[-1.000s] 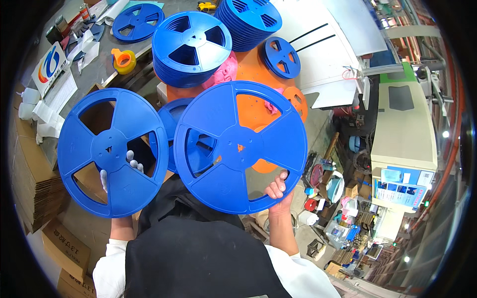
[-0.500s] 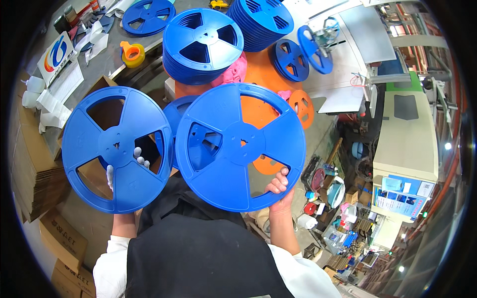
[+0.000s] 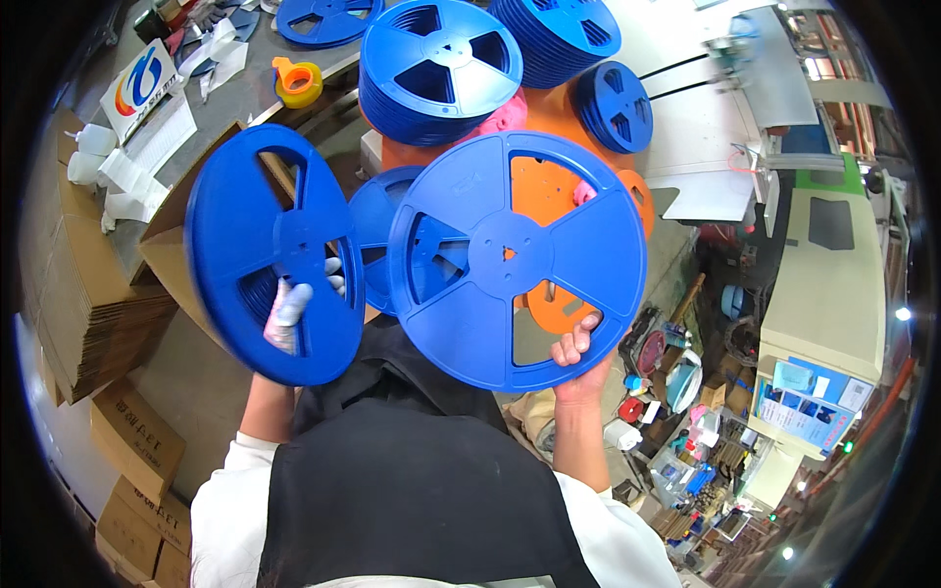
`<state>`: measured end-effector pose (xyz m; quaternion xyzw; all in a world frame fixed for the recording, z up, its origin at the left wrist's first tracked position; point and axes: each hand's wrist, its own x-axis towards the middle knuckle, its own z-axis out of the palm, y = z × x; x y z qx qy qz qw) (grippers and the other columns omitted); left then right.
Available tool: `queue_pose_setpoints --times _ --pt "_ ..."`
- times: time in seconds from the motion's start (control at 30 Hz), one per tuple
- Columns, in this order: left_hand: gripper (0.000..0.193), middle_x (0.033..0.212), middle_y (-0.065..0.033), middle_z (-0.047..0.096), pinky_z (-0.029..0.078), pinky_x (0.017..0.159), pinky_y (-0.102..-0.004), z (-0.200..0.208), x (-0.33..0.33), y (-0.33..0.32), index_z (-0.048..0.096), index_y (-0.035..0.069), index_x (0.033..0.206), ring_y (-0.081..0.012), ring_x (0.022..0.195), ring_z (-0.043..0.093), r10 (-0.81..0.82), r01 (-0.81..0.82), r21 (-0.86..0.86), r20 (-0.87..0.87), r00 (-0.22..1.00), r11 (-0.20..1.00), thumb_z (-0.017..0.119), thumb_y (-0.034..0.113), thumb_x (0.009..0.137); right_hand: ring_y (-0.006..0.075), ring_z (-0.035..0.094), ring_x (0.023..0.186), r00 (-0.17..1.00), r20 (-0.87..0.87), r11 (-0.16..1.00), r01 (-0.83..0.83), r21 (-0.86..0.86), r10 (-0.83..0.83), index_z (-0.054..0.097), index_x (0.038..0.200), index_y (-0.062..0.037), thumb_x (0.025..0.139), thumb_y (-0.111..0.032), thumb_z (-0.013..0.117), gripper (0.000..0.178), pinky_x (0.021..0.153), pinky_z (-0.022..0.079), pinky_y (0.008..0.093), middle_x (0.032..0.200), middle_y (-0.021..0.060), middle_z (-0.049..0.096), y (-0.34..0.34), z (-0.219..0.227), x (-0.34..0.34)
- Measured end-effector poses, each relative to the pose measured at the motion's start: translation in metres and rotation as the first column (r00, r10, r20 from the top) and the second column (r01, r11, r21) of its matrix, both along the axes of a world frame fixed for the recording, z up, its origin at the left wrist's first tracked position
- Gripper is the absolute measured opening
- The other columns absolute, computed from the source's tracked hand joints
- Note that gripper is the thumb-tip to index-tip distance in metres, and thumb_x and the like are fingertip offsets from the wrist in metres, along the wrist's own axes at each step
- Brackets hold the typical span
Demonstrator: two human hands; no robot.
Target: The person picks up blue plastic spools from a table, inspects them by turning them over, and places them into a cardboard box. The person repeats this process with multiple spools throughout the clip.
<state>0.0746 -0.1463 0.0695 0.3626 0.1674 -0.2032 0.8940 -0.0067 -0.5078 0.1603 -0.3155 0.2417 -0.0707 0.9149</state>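
My left hand (image 3: 286, 318) is closed on a blue plastic reel (image 3: 235, 220), or several held together; I cannot tell how many. It stands tilted, and pale-covered fingers show through its cutouts. To its right, a second blue reel (image 3: 461, 328) faces me nearly flat-on. My right hand (image 3: 580, 367) grips its lower right rim, fingers hooked through a cutout. Behind the two, another blue reel (image 3: 392, 201) shows in part. Beyond stands a tall stack of blue reels (image 3: 441, 69) on an orange surface (image 3: 549, 113).
More blue reels (image 3: 557, 44) are stacked at the back, with a smaller pile (image 3: 615, 106) beside a white table (image 3: 686, 132). A tape roll (image 3: 297, 83) lies on the grey bench. Cardboard boxes (image 3: 137, 441) stand at left; a beige machine (image 3: 823, 274) is at right.
The left reel has turned from facing me to a slanted angle, with my left hand showing more. At the back right, the tilted reel has come down onto the small pile. The view has shifted.
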Motion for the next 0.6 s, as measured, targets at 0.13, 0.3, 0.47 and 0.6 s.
queue_pose_setpoints --times 0.13,0.3,0.47,0.6 --pt "0.067 0.132 -0.0105 0.053 0.048 0.096 -0.0343 -0.004 0.011 -0.033 0.035 0.01 0.148 -0.0188 0.11 0.057 -0.307 0.293 0.277 0.009 0.952 0.915 0.066 0.015 0.089 0.0224 0.065 0.076 0.983 -0.042 0.933 -0.184 -0.31 0.18 0.057 0.107 0.0004 0.093 -0.07 0.038 0.074 0.066 0.053 0.0372 0.088 0.0104 0.066 0.043 0.014 0.017" --pt "0.07 0.148 -0.0101 0.039 0.043 0.103 -0.0369 -0.007 0.014 -0.106 0.024 0.011 0.155 -0.0309 0.124 0.048 -0.347 0.325 0.122 0.318 0.882 0.938 0.059 0.025 0.096 0.0296 0.066 0.107 0.842 -0.068 0.505 -0.384 -0.773 0.536 0.052 0.126 0.0119 0.096 -0.058 0.048 0.076 0.094 0.052 0.0398 0.118 0.0203 0.065 0.115 0.022 0.024" --pt "0.054 0.135 -0.0092 0.054 0.046 0.103 -0.0434 -0.004 0.025 -0.131 0.04 0.008 0.144 -0.0261 0.121 0.053 -0.1 0.177 -0.218 0.323 0.941 0.96 0.056 0.033 0.098 0.0293 0.059 0.12 0.79 -0.132 0.356 -0.411 -0.839 0.598 0.05 0.132 0.0094 0.095 -0.044 0.06 0.065 0.102 0.044 0.038 0.132 0.0197 0.057 0.1 0.028 0.02" --pt "0.079 0.135 -0.0125 0.053 0.035 0.113 -0.0441 -0.019 0.043 -0.125 0.032 0.008 0.15 -0.0261 0.127 0.049 0.0 0.038 -0.273 0.138 0.99 0.961 0.072 0.027 0.084 0.0276 0.05 0.125 0.897 0.037 0.539 -0.231 -0.81 0.44 0.045 0.137 0.0019 0.095 -0.062 0.047 0.076 0.105 0.039 0.0389 0.133 0.0152 0.053 0.086 0.029 0.027"
